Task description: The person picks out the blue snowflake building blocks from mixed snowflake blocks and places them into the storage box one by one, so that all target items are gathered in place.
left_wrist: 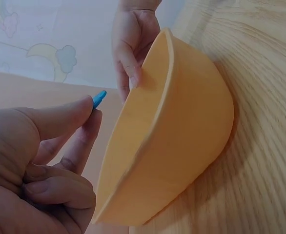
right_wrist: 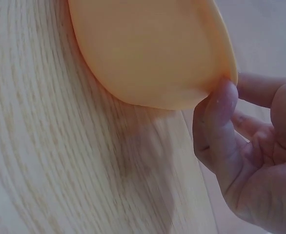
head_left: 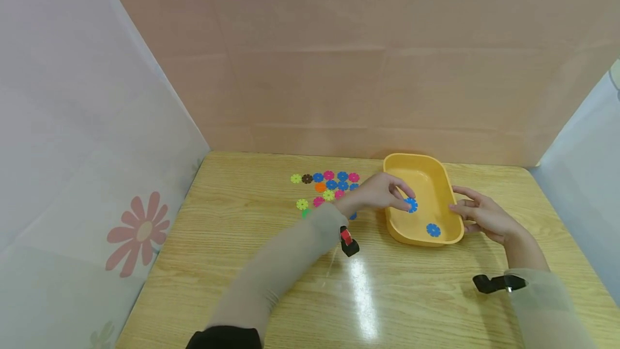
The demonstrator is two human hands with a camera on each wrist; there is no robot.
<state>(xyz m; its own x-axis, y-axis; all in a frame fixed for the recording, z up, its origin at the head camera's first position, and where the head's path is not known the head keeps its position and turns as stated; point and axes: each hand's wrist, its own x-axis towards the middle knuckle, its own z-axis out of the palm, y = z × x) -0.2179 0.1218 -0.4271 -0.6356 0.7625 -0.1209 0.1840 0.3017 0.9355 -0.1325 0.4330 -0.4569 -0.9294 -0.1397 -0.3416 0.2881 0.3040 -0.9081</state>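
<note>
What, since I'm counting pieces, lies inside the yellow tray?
One blue disc lies in the tray; the left hand pinches another blue disc above it. The part behind that hand is hidden.

1. Here's the deep yellow tray with rounded corners [head_left: 418, 174], sitting on a pale wood-grain table [head_left: 227, 241].
2. Left hand [head_left: 380, 192] at the tray's left side, pinching a blue, notched, flower-shaped disc [head_left: 412, 205]!
3. A second blue disc [head_left: 433, 230] lies inside the tray, near end.
4. Right hand [head_left: 484, 217] grips the tray's right rim.
5. Left of the tray: loose multicoloured notched discs [head_left: 329, 175], pink, blue, yellow-green, orange, brown!
6. Behind the tray, a pinkish-brown backdrop [head_left: 310, 79].
</note>
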